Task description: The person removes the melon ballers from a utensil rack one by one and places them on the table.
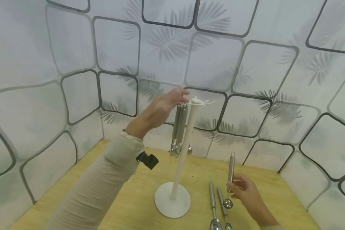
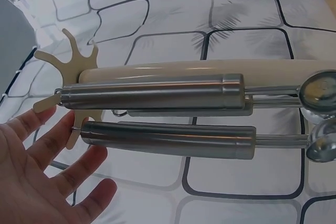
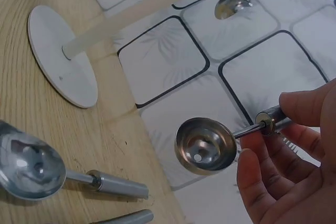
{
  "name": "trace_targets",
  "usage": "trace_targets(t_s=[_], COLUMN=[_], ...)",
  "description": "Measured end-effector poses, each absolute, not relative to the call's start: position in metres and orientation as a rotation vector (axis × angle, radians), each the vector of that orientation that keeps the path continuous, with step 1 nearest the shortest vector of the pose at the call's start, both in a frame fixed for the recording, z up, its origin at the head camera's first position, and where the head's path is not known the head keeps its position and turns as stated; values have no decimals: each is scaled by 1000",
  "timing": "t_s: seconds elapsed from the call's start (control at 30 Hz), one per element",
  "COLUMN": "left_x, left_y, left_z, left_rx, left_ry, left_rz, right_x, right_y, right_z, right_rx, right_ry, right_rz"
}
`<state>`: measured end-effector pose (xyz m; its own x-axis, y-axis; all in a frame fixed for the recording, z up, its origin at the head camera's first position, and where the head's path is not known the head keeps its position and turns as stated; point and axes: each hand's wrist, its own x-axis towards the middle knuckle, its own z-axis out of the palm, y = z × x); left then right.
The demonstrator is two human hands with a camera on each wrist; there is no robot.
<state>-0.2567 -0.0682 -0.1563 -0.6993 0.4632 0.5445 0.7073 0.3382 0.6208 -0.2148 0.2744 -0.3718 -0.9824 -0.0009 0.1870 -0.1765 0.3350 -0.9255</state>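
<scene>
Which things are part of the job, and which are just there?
Seem part of the job:
small spoon, held in the right hand
white stand, left hand at its top
hanging spoons on the stand
two spoons lying on the table, probably

Just there:
table
patterned wall
black gadget by the sleeve

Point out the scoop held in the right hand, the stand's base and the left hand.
Held scoop (image 3: 206, 145), right wrist view: inside its bowl.
Stand's base (image 1: 172, 208), head view: its flat white top.
Left hand (image 2: 38, 178), left wrist view: the palm.
</scene>
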Motion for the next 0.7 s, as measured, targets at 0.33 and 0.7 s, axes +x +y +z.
trace_targets(t_s=[0.33,0.7], left_x=[-257,-254], left_y=[-66,-70], left_z=[-154,-154], left_rx=[-1050,-1050], left_ry=[-2337,-2374], left_rz=[-1298,-1257], right_x=[-216,-217], right_y=[298,323], right_z=[-390,-417], right_rx=[-15,-90], right_ry=[-2539,-2696], right_rz=[1774,1828])
